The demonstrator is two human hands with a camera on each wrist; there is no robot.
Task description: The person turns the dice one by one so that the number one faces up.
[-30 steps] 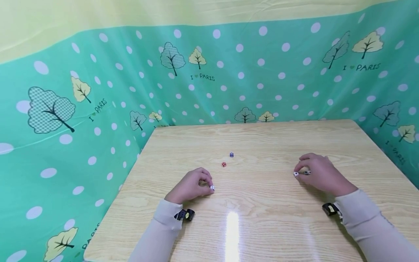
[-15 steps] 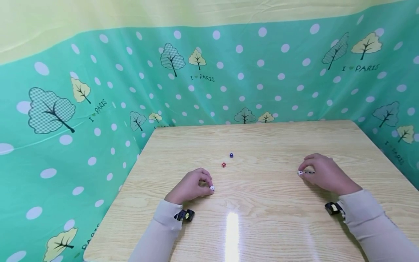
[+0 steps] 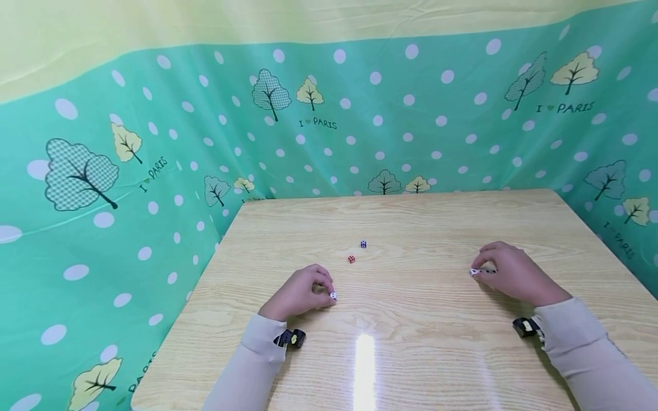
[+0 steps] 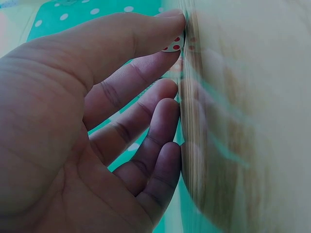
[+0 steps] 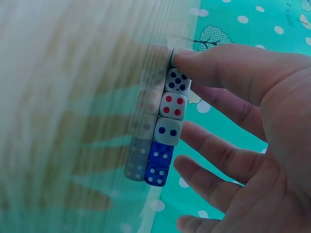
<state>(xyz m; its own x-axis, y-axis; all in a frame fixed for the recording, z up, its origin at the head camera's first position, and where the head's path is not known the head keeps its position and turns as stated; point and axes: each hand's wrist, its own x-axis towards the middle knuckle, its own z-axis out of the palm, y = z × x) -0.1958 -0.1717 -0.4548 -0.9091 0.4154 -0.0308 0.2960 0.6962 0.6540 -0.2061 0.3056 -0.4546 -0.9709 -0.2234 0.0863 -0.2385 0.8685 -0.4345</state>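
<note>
While left hand keeps white die pinched in thumb-and-forefinger grip, left of table's middle, right hand pinches white end die on table's right. Touching it, row of dice: three white, then two blue. Between hands, farther off: loose red die, loose blue die just beyond.

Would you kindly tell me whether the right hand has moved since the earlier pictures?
Yes: the right hand has shifted slightly rightward in the head view, farther from the red die.
</note>
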